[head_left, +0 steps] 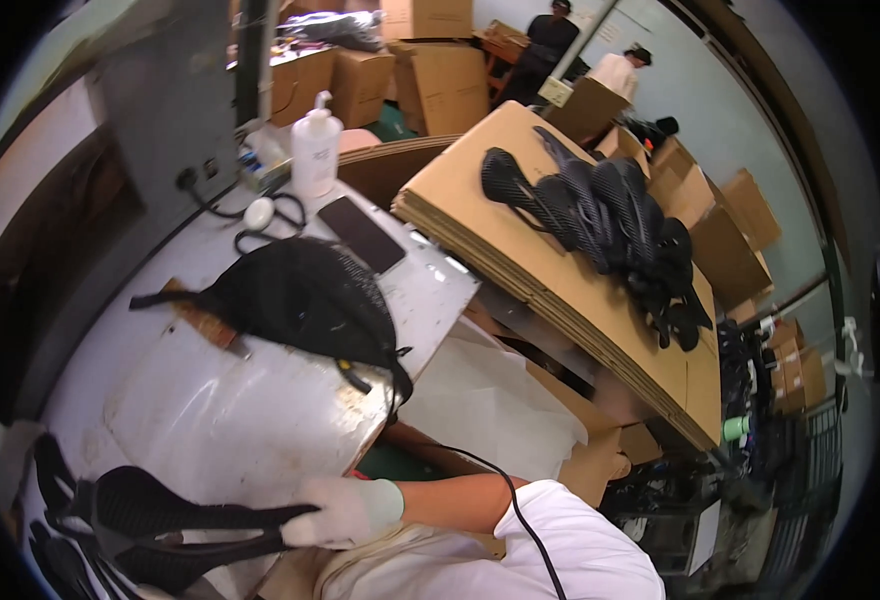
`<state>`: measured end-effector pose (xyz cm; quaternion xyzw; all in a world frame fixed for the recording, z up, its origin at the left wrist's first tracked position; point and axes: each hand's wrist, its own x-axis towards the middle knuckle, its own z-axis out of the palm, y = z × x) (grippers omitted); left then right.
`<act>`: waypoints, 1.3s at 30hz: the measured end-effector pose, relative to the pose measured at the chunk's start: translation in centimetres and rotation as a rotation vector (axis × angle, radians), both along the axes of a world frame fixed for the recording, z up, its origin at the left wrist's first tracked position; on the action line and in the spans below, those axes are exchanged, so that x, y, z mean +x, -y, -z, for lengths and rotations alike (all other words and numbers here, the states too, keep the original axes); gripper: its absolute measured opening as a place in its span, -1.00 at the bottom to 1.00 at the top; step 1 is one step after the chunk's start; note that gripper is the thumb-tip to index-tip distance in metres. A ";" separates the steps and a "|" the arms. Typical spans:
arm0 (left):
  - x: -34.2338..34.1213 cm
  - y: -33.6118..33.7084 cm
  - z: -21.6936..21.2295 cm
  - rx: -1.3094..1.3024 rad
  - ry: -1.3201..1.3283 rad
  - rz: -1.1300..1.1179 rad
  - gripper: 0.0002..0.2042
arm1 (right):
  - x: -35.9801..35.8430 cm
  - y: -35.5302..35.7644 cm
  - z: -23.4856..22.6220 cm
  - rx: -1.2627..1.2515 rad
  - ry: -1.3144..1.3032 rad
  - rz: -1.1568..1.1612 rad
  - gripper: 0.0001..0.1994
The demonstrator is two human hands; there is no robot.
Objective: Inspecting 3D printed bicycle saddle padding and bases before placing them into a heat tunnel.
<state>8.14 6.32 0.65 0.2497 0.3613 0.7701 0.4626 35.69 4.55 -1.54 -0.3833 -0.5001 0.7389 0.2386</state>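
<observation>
My right hand [345, 510], in a pale glove, reaches leftward across the lower part of the view. Its fingers are closed on the narrow end of a black ribbed piece [150, 500], shaped like a bicycle saddle with a long split. The wide end points left, above the white worktop. More slim black pieces [55, 560] lie beside and beneath it at the lower left, partly cut off by the rim. My left hand cannot be made out. Beyond the held piece, a black fabric item with straps [300, 300] rests on the worktop [220, 420].
A dark phone [362, 234], black-handled scissors [285, 215] and a white pump bottle [316, 150] are at the worktop's back. Right of it, stacked cardboard sheets [460, 200] carry several black ribbed pieces [600, 210]. A black cable [505, 480] crosses my arm. Two people stand far back among boxes.
</observation>
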 end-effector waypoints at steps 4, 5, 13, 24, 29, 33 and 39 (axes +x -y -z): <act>-3.4 -0.1 -2.0 0.015 -0.819 0.298 -0.45 | 5.5 2.2 -0.8 0.119 -0.266 0.758 -0.62; -5.6 0.3 -1.6 -0.102 -1.140 0.075 -0.45 | 7.7 2.7 -0.9 0.307 -0.208 0.956 -0.62; -11.4 1.3 0.7 -0.365 -2.294 -0.342 -0.50 | 31.2 2.6 -8.3 0.386 -0.157 1.709 -0.52; -16.0 2.5 4.2 -0.471 -1.404 -0.357 -0.59 | 14.6 -2.9 -2.9 0.432 -0.476 1.444 -0.74; -8.4 3.9 -0.5 -0.208 -1.498 -0.094 -0.66 | -0.6 -3.3 -4.7 0.417 0.353 0.264 -0.31; -5.2 1.2 -1.8 0.247 -1.567 0.390 -0.64 | -6.4 -4.9 -3.1 0.254 0.020 0.294 -0.38; -4.0 -7.2 -4.9 0.434 -1.511 0.388 -0.65 | -2.1 -7.5 -3.3 0.354 0.326 0.450 -0.63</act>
